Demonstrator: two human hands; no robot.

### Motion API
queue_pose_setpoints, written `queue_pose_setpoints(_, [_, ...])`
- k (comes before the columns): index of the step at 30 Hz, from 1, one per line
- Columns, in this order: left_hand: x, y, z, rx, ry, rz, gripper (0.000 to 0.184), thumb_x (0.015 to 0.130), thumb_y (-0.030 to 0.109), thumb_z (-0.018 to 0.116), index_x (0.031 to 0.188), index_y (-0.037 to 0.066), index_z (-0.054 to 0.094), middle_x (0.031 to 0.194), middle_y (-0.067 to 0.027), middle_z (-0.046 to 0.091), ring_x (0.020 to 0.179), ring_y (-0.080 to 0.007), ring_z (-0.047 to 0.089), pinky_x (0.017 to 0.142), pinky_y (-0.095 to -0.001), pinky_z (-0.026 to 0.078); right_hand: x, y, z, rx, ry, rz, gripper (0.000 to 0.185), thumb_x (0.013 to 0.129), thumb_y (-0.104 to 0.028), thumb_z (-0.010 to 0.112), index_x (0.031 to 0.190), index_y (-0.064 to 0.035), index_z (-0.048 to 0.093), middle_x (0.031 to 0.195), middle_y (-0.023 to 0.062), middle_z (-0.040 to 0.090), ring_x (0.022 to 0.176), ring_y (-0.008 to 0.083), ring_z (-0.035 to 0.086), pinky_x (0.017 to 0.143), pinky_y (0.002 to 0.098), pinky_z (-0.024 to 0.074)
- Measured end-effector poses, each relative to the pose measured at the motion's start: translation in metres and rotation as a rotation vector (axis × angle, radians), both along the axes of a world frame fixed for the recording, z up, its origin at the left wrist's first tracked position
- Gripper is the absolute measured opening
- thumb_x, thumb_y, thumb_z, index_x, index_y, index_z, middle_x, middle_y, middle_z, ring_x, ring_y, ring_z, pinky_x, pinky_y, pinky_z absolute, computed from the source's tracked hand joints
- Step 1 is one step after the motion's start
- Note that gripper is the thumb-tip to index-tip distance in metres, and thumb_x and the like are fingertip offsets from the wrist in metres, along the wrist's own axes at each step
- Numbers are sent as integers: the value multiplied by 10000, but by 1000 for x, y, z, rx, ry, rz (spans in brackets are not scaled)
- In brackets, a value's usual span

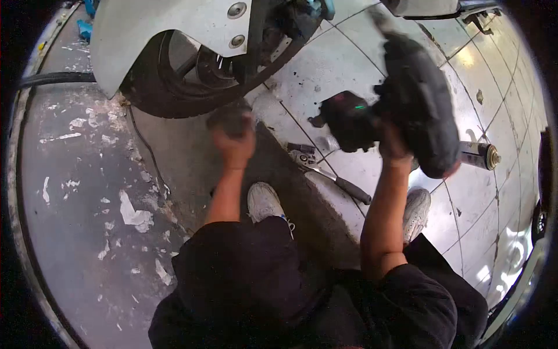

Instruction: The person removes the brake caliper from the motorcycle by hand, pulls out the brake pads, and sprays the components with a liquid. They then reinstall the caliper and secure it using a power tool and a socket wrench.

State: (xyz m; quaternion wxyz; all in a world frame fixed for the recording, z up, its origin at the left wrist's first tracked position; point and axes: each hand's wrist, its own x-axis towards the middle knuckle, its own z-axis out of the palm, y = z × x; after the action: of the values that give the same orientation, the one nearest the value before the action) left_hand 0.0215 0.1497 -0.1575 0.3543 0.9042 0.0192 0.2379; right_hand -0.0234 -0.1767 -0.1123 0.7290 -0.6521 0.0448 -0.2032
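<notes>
My right hand is wrapped round the handle of a black cordless impact wrench, blurred by motion. Its battery end, with a small green light, points left, and the long thin nose points up and away. Below the tire of a wheel, my left hand is closed around something dark, too smeared to name. On the floor between my arms lies a ratchet with a dark grip. A small dark piece touches or lies close to the ratchet's head.
A light panel with two bolts covers part of the wheel. Right of the impact wrench, a spray can lies on the white tiles. A thin cable and a thicker hose run at left. My shoes stand below.
</notes>
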Motion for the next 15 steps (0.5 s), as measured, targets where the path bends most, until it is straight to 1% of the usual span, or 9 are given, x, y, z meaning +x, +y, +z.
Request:
queue_pose_setpoints(1, [-5, -7, -17, 414, -47, -98, 572, 769, 279, 742, 1229, 19, 523, 1170, -219, 540, 1116, -433, 488, 1003, -542, 346, -1, -19, -10, -146, -14, -81, 447, 823, -274, 709, 1213, -85, 598, 1192, 89, 628, 1099, 272, 564, 1004, 403, 401])
queue_pose_setpoints(5, [31, -36, -20, 454, -77, -308, 403, 817, 244, 694, 1127, 11, 586, 1128, -227, 558, 1039, -429, 537, 940, -515, 411, 7, -97, -31, -598, 3, -419, 391, 831, -246, 689, 1174, -75, 610, 1139, 92, 638, 1040, 266, 572, 967, 402, 416])
queue_pose_setpoints(7, [54, -3, -58, 400, 416, -305, 311, 854, 189, 645, 1099, 1, 604, 1103, -263, 559, 992, -440, 565, 857, -504, 457, 17, -123, -39, -745, 21, -570, 363, 836, -234, 681, 1152, -66, 619, 1112, 92, 645, 1006, 263, 578, 947, 402, 423])
queue_pose_setpoints(8, [53, 6, -59, 406, 422, -299, 311, 854, 189, 645, 1099, 1, 604, 1103, -263, 559, 992, -440, 565, 857, -504, 457, 24, -132, -44, -810, 27, -642, 349, 838, -228, 676, 1141, -61, 623, 1098, 92, 649, 990, 261, 581, 937, 402, 427])
queue_pose_setpoints(10, [39, 22, -50, 204, 133, -105, 283, 849, 135, 622, 1095, -6, 617, 1092, -276, 566, 995, -442, 571, 811, -510, 473, 39, -139, -48, -909, 35, -752, 322, 843, -215, 668, 1119, -52, 632, 1071, 92, 656, 957, 258, 587, 917, 402, 434])
queue_pose_setpoints(11, [24, 32, -37, 271, 112, -71, 325, 846, 138, 620, 1136, -8, 608, 1114, -280, 558, 983, -456, 571, 824, -499, 482, 45, -141, -52, -937, 43, -787, 309, 846, -209, 663, 1107, -47, 637, 1057, 92, 660, 940, 256, 590, 907, 402, 438])
queue_pose_setpoints(12, [12, 48, -37, 292, 110, -65, 325, 846, 138, 620, 1136, -8, 608, 1114, -280, 558, 983, -456, 571, 824, -499, 482, 51, -143, -58, -947, 43, -813, 296, 848, -203, 659, 1096, -42, 641, 1043, 93, 664, 923, 254, 593, 896, 402, 442])
queue_pose_setpoints(13, [2, 69, -46, 394, 198, -23, 347, 836, 142, 629, 1150, 0, 596, 1125, -282, 552, 1006, -462, 557, 862, -511, 459, 54, -173, -100, -957, -49, -780, 377, 817, -223, 702, 1140, -55, 606, 1091, 110, 643, 1022, 270, 582, 953, 404, 426])
queue_pose_setpoints(15, [-14, 84, -47, 501, 296, 13, 370, 827, 147, 639, 1165, 7, 584, 1136, -283, 547, 1028, -468, 543, 901, -522, 437, 63, -174, -106, -984, 7, -772, 352, 817, -223, 708, 1112, -53, 619, 1058, 106, 655, 988, 276, 594, 946, 409, 430])
